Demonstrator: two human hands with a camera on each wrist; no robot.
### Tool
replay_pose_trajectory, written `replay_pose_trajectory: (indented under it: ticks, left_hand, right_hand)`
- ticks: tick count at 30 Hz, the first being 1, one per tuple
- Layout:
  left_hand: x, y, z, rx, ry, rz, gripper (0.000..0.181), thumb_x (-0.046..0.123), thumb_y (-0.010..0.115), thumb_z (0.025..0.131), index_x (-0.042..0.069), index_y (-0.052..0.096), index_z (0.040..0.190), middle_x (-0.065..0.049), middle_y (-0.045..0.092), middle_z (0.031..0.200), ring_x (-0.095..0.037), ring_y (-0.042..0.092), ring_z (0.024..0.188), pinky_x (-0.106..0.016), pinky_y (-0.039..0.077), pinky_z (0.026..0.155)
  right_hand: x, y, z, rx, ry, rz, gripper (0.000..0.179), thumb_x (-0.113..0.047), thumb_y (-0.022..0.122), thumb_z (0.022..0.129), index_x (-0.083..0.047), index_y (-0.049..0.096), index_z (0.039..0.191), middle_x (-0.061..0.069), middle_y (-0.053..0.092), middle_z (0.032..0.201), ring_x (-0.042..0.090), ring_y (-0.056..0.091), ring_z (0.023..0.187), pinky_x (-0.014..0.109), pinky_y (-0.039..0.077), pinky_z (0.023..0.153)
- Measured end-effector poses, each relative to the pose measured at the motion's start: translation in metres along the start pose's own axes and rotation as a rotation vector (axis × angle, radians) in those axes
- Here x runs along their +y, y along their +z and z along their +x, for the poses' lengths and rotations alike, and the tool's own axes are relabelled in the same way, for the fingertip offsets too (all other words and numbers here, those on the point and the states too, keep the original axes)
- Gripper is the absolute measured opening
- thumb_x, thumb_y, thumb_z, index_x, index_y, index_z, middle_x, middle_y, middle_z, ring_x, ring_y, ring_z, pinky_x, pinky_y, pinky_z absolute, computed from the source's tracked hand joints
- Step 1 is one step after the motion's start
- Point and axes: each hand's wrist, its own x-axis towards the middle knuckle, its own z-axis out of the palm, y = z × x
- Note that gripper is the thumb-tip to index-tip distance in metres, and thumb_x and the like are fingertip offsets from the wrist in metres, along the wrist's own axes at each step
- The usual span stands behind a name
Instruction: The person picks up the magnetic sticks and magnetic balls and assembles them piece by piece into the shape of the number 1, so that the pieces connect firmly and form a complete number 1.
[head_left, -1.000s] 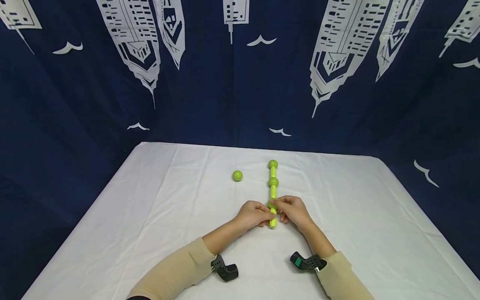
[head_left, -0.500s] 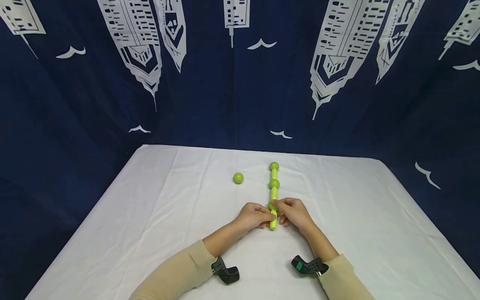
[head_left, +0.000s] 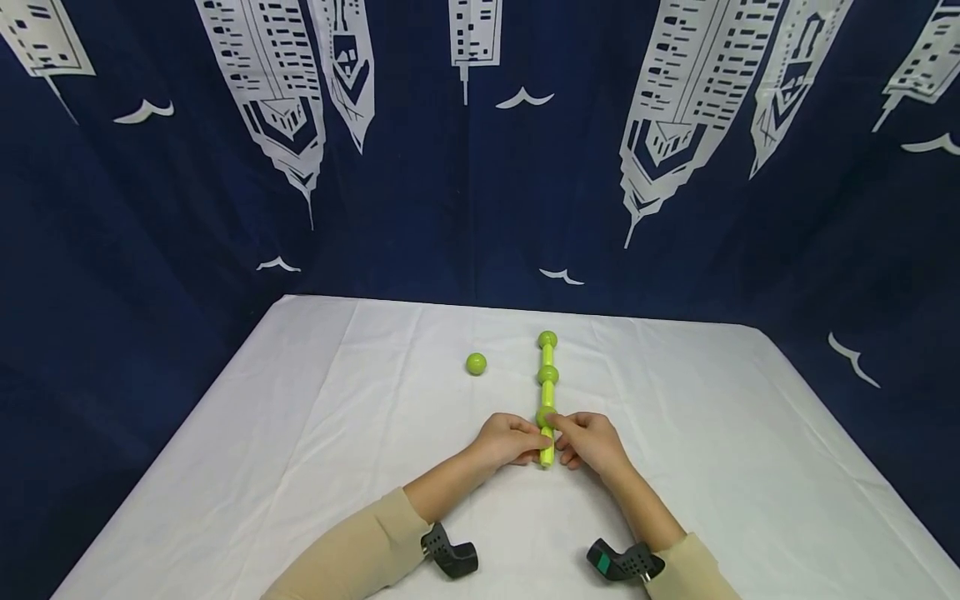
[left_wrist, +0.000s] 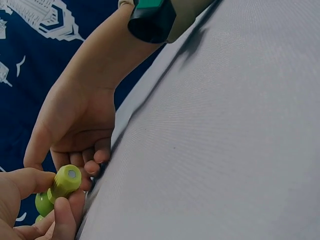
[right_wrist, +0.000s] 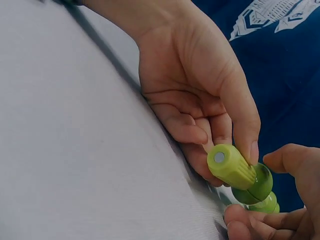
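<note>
In the head view, a straight chain of lime-green rods and balls runs away from me along the white cloth. My left hand (head_left: 504, 442) pinches the nearest rod (right_wrist: 235, 167) between thumb and fingers; a small round metal disc shows in its end. The near ball (head_left: 545, 416) joins onto that rod. My right hand (head_left: 595, 443) is at this ball, thumb and fingers spread loosely around it; a small gap shows beside the thumb in the right wrist view. Farther along come a middle ball (head_left: 548, 375) and an end ball (head_left: 547, 339).
A loose green ball (head_left: 476, 363) lies left of the chain on the white table cloth (head_left: 360, 400). Behind the table hangs a dark blue curtain (head_left: 420, 208) with white building prints. Black camera mounts, the left one (head_left: 452, 554) and the right one (head_left: 622, 560), sit on the wrists.
My right thumb has drawn back slightly from the near ball, leaving more of it showing. The left hand keeps its pinch on the rod. The whole head view has shifted a little.
</note>
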Motion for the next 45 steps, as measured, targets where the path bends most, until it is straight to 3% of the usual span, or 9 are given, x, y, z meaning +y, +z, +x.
replay_pose_trajectory:
  ticks: [9, 18, 29, 36, 45]
  left_hand:
    - [-0.004, -0.001, 0.002, -0.014, -0.009, -0.027, 0.014, 0.007, 0.077, 0.08, -0.002, 0.071, 0.088, -0.001, 0.064, 0.069, -0.002, 0.056, 0.052, -0.015, 0.051, 0.053]
    - [-0.007, -0.002, 0.003, -0.024, 0.004, -0.039, 0.011, 0.003, 0.075, 0.08, -0.003, 0.071, 0.088, -0.002, 0.065, 0.067, -0.003, 0.058, 0.053, -0.014, 0.05, 0.053]
    - [-0.005, -0.004, 0.003, -0.06, 0.021, -0.033, 0.014, 0.003, 0.075, 0.08, -0.005, 0.071, 0.09, -0.003, 0.068, 0.073, -0.008, 0.066, 0.065, -0.02, 0.056, 0.064]
    - [-0.003, -0.009, 0.001, -0.154, 0.007, -0.083, 0.019, -0.002, 0.075, 0.078, -0.007, 0.07, 0.096, -0.008, 0.07, 0.084, -0.016, 0.069, 0.079, -0.026, 0.057, 0.074]
    - [-0.002, -0.013, 0.003, -0.199, 0.004, -0.12, 0.021, 0.002, 0.064, 0.088, -0.009, 0.069, 0.105, -0.01, 0.072, 0.084, -0.009, 0.067, 0.073, -0.02, 0.055, 0.07]
  right_hand:
    - [0.003, -0.001, -0.018, -0.069, 0.012, 0.048, 0.036, -0.029, 0.063, 0.091, 0.007, 0.067, 0.096, 0.007, 0.065, 0.066, 0.015, 0.061, 0.049, 0.026, 0.052, 0.047]
    - [0.005, 0.003, -0.025, -0.125, -0.004, 0.112, 0.035, -0.026, 0.061, 0.093, 0.008, 0.066, 0.095, 0.006, 0.064, 0.065, 0.013, 0.061, 0.049, 0.025, 0.052, 0.047]
    - [0.001, 0.005, -0.026, -0.114, -0.006, 0.119, 0.034, -0.025, 0.058, 0.094, 0.008, 0.066, 0.094, 0.005, 0.062, 0.062, 0.014, 0.06, 0.048, 0.025, 0.052, 0.046]
    - [0.002, 0.006, -0.023, -0.098, -0.019, 0.092, 0.03, -0.023, 0.061, 0.094, 0.005, 0.066, 0.084, 0.005, 0.059, 0.056, 0.014, 0.059, 0.046, 0.024, 0.05, 0.044]
    - [-0.001, 0.003, -0.021, -0.071, -0.041, 0.082, 0.026, -0.019, 0.064, 0.092, 0.006, 0.067, 0.086, 0.006, 0.058, 0.056, 0.014, 0.057, 0.045, 0.024, 0.049, 0.043]
